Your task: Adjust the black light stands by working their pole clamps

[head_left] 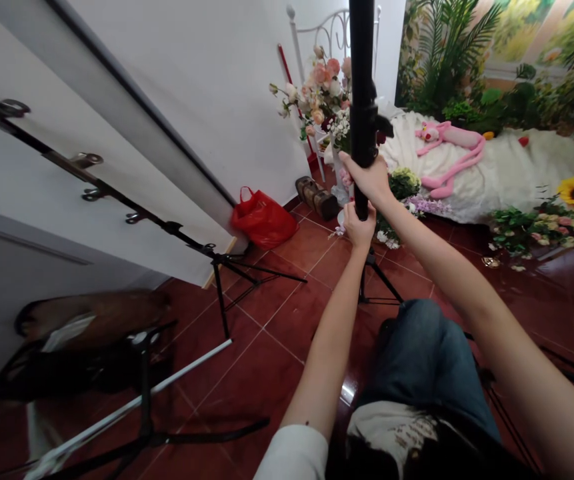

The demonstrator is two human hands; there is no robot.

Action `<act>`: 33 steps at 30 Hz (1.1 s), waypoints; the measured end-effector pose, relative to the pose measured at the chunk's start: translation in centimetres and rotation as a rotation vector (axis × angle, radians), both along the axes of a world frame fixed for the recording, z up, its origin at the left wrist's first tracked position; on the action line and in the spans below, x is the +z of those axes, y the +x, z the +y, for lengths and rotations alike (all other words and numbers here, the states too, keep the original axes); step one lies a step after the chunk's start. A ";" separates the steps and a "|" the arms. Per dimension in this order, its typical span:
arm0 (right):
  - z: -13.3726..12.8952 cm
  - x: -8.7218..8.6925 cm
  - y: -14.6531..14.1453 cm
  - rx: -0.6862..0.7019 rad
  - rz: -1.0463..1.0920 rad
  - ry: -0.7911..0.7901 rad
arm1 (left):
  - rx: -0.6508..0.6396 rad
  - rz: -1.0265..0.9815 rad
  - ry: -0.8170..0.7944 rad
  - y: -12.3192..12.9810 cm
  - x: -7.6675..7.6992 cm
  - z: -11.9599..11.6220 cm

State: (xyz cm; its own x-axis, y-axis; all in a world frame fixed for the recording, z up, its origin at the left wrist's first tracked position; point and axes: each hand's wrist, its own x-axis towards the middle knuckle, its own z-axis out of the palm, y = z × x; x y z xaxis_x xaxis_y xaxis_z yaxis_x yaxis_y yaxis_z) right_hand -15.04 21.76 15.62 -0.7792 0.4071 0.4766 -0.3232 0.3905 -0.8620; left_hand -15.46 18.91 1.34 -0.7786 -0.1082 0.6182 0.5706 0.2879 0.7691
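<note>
A black stand pole (361,73) rises upright in front of me, its top running past the upper edge of the view. My right hand (368,179) is wrapped round it just below a black clamp with a knob. Lower down, my left hand (359,223) grips the same pole, its fingers closed round it. Below my hands, the stand's black tripod legs (385,281) spread on the floor, partly hidden behind my left hand and my knee.
At left stands another black tripod (223,300) beside a white panel. A red bag (264,220) and a brown case (317,198) lie by the wall. Flowers (324,87) and a draped bed with a pink toy (461,139) are beyond. A white pole (187,368) crosses the floor.
</note>
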 end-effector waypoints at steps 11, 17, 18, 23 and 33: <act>0.7 8.3 -0.5 0.105 0.003 -0.010 | 0.020 0.043 0.072 0.5 0.4 0.1; 0.5 8.5 0.2 0.147 -0.017 -0.030 | 0.000 0.020 0.063 0.2 0.2 0.2; 0.7 8.7 0.3 0.132 -0.022 -0.008 | -0.003 0.018 0.057 0.2 0.2 0.2; 3.2 8.8 1.9 0.179 -0.021 0.363 | -0.006 0.004 0.030 0.1 -0.1 0.2; 10.2 -4.4 9.5 0.090 -0.201 0.785 | 0.010 0.012 0.013 0.1 -0.1 0.2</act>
State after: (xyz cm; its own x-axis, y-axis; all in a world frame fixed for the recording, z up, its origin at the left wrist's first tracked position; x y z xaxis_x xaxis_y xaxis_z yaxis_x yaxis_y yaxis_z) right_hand -5.56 31.94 11.19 -0.8943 -0.0558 0.4441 -0.2504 0.8848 -0.3930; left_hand -15.38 19.11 1.27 -0.7698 -0.1246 0.6260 0.5770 0.2835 0.7660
